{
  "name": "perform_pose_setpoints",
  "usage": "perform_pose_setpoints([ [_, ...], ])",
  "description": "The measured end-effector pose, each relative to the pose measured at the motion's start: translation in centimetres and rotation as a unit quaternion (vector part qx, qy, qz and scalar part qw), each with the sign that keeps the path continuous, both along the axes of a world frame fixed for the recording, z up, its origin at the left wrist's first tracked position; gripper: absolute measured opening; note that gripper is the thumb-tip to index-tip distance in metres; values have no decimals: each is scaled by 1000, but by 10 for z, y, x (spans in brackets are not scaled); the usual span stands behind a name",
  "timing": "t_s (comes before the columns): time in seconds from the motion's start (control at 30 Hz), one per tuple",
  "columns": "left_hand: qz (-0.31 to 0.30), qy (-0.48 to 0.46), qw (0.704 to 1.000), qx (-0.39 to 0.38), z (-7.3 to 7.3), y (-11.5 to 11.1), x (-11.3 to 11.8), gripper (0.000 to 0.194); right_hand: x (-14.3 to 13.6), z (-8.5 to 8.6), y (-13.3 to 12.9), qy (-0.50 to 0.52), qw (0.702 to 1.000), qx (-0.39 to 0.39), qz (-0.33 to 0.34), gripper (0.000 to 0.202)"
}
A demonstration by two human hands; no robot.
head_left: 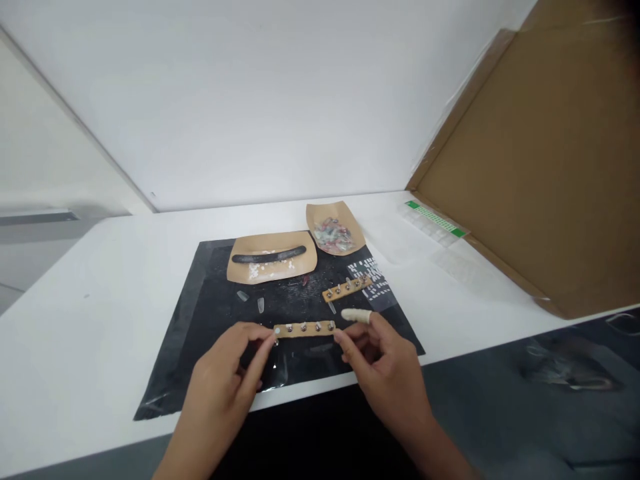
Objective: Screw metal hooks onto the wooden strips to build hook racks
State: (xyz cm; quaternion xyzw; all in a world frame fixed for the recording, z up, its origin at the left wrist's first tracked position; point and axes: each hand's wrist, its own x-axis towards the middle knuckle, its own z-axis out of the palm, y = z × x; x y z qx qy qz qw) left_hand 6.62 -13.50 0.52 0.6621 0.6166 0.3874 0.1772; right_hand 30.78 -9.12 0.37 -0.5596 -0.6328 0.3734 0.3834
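Note:
Both my hands hold a short wooden strip (305, 329) studded with several small metal pegs, level above a black mat (210, 313). My left hand (227, 373) pinches its left end. My right hand (385, 363) pinches its right end, and its forefinger wears a pale finger cot (356, 315). A second studded wooden strip (347, 289) lies on the mat just beyond. Two clear nail tips (251, 301) lie on the mat to the left of it.
A tan paper tray (240, 267) holds a dark curved bar and white bits. A second tan tray (320, 217) holds colourful small pieces. Clear plastic packs with a green label (434, 222) lie at right, beside a large cardboard sheet (540, 160). The white table's front edge (100, 447) is near.

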Motion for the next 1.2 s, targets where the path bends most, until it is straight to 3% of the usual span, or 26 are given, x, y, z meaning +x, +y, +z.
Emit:
perform_pose_setpoints([
  [0.13, 52, 47, 997, 36, -8, 10, -2, 23, 4, -5, 14, -64, 997, 43, 30, 20],
  [0.3, 37, 60, 996, 51, -16, 14, 6, 23, -1, -16, 18, -92, 992, 58, 60, 20],
  [0.5, 72, 43, 996, 42, -20, 13, 7, 20, 1, -19, 20, -88, 992, 55, 75, 20],
  [0.67, 44, 49, 996, 58, -22, 15, 3, 20, 3, -19, 22, -72, 991, 57, 93, 13],
  [0.8, 12, 37, 999, 38, -21, 19, -4, 31, 11, -18, 23, -44, 990, 57, 122, 18],
  [0.97, -28, 13, 999, 32, -21, 20, -15, 18, 40, -9, 26, -33, 990, 16, 138, 22],
  [1.03, -27, 10, 999, 28, -22, 19, -17, 20, 58, -4, 31, -24, 993, 31, 112, 31],
  [1.2, -36, 23, 998, 48, -23, 19, -18, 23, 116, -4, 50, -41, 994, 97, -39, 41],
])
